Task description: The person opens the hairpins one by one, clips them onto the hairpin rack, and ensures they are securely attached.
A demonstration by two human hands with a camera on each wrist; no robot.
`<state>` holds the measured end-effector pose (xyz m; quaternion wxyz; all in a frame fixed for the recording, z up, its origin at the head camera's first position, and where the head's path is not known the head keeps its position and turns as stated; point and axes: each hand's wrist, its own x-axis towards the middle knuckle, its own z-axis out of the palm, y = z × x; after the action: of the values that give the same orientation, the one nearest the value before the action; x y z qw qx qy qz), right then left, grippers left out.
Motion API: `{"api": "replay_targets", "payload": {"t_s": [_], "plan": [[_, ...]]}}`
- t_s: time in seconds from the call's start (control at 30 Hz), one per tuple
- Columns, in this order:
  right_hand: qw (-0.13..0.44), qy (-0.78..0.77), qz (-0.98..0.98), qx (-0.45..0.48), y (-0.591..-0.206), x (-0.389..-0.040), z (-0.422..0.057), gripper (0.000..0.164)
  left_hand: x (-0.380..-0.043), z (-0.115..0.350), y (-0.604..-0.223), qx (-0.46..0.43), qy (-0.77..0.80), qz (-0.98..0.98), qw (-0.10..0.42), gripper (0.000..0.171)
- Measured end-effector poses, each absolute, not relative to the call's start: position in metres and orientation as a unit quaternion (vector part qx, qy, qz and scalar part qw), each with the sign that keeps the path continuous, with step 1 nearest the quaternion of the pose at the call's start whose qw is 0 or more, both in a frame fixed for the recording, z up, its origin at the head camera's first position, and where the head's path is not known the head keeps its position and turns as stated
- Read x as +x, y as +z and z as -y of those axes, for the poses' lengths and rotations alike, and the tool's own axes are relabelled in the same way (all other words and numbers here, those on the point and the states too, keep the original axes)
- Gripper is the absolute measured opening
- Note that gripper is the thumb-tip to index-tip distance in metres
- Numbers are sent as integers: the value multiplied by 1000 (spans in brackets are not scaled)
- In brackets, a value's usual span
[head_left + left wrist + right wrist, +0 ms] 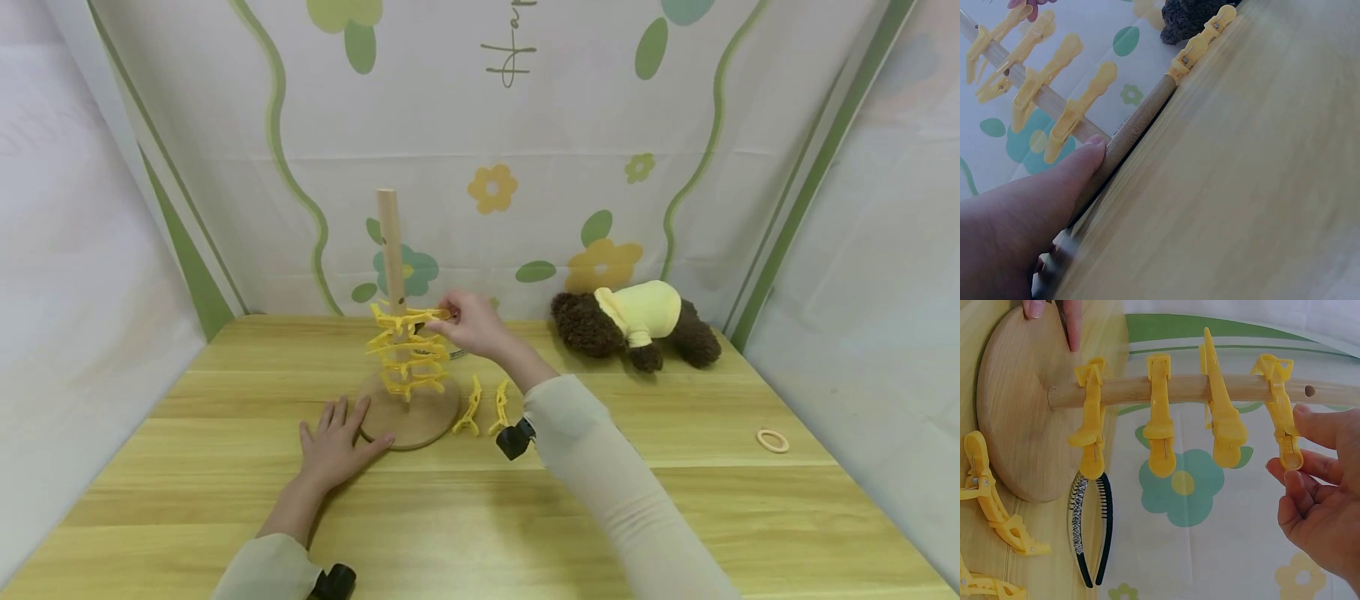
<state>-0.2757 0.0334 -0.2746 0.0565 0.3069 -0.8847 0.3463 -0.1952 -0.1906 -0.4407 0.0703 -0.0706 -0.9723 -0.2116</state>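
Down at the near edge of the table (pixel 420 533), two pale sleeves (pixel 262 571) reach in, a small black camera (pixel 514 439) at each wrist. Here's the left hand (pixel 332 450), flat on the table left of centre, fingers spread wide and gripping nothing, the thumb resting on the rim of a round base (pixel 431 417). Across near the right edge lies a thin ring (pixel 761 438). Just beside the base, on its right, two loose clips (pixel 501 407), both yellow, lie side by side, apart. Up from the base goes the wooden post (pixel 389 242), upright, three clips (pixel 1160 425) spaced along it and the top clip (pixel 1281 406) above them, just below a hole (pixel 1310 391). And there's the right hand (pixel 476 325): thumb and fingers bent, nearly together, pinching the tail of that top clip, its other end at the post. Behind the post, toward the far edge, a dark hairband (pixel 1109 515), largely hidden from the head view. By the far right corner a brown plush toy (pixel 648 318) lies in a yellow shirt. Beyond the far edge hangs a flowered white cloth (pixel 570 108).
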Motion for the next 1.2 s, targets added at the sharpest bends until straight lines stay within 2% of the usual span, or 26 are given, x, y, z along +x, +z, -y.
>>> {"api": "replay_targets", "payload": {"t_s": [0.23,0.53,0.73,0.97,1.2], "plan": [[50,343,885,309,-276,-278,-34,29,-196,191,-442,-72,-212,972,72,83],[43,362,879,307,-271,-271,-47,48,-195,191,-440,-71,-211,972,70,83],[79,359,872,323,-273,-262,-69,43,-193,190,-438,-71,-213,972,69,83],[75,384,871,296,-288,-250,-92,43,-193,189,-438,-72,-212,972,70,83],[60,392,884,247,-325,-241,-112,45,-195,190,-442,-72,-213,972,64,84]]}}
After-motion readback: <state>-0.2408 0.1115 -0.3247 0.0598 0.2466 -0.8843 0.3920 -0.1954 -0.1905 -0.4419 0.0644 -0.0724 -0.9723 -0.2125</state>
